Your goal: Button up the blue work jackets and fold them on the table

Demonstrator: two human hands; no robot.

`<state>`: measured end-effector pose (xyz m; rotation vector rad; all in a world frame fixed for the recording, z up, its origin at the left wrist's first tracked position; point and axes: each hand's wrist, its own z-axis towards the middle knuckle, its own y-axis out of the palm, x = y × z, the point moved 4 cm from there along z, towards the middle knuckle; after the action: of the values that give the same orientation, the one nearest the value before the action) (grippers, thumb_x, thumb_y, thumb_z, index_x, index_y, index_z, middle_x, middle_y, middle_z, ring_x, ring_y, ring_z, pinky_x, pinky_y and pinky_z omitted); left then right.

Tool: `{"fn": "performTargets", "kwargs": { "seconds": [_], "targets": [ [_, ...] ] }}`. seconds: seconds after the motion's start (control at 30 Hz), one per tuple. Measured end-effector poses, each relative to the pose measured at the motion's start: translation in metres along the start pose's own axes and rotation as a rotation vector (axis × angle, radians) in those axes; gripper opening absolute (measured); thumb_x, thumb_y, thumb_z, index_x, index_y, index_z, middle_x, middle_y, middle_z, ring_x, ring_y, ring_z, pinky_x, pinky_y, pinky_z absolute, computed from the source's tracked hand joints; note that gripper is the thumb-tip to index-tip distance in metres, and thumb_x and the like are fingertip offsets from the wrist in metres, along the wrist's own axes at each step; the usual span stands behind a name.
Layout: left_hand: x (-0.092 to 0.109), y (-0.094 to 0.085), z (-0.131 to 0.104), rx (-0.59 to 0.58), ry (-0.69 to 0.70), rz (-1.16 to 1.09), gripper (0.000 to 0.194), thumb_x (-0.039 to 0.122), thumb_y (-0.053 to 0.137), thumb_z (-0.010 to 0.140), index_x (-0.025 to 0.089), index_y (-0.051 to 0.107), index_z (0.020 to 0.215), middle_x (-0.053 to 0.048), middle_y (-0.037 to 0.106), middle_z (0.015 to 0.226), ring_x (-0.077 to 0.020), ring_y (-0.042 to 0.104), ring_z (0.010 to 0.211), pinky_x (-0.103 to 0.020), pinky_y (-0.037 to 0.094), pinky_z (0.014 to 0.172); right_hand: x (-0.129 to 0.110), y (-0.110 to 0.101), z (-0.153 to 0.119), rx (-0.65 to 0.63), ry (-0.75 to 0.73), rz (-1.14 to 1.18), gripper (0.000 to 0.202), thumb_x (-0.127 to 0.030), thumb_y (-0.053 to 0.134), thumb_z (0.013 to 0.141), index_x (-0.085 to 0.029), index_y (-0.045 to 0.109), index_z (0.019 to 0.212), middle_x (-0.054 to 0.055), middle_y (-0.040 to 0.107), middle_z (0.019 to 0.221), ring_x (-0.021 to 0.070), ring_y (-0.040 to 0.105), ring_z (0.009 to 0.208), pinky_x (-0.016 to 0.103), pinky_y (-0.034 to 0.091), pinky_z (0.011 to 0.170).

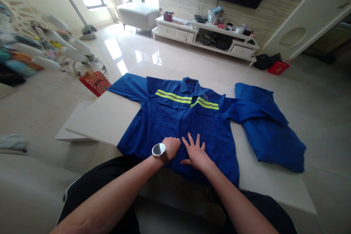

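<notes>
A blue work jacket lies spread front up on the pale table, collar away from me and sleeves out to both sides. Yellow-green reflective strips cross its chest. My left hand, with a watch on its wrist, is closed at the lower middle of the jacket front, its curled fingers on the fabric. Just right of it, my right hand rests with spread fingers on the cloth. The jacket's lower hem hangs over the near table edge, partly hidden by my arms.
Folded blue cloth lies on the table's right end, touching the jacket's sleeve. Beyond stand a low white TV cabinet with small items and a grey bench. A red bag hangs left of the table.
</notes>
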<state>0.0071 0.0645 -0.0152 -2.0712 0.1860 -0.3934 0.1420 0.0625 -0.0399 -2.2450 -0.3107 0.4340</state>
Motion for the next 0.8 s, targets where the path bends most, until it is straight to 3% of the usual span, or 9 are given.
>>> {"fn": "performTargets", "kwargs": {
  "seconds": [0.8],
  "targets": [
    [-0.0012,0.0007,-0.0002,0.004,0.007,-0.001,0.035,0.019,0.069,0.088,0.009,0.066,0.120,-0.018,0.074,0.110,-0.0324,0.072,0.105,-0.042,0.060,0.089,0.0009,0.0010,0.0005,0.003,-0.004,0.003,0.113,-0.056,0.075,0.081,-0.034,0.003,0.165,0.007,-0.015,0.172,0.0560,-0.016,0.150,0.081,0.016,0.112]
  ]
}}
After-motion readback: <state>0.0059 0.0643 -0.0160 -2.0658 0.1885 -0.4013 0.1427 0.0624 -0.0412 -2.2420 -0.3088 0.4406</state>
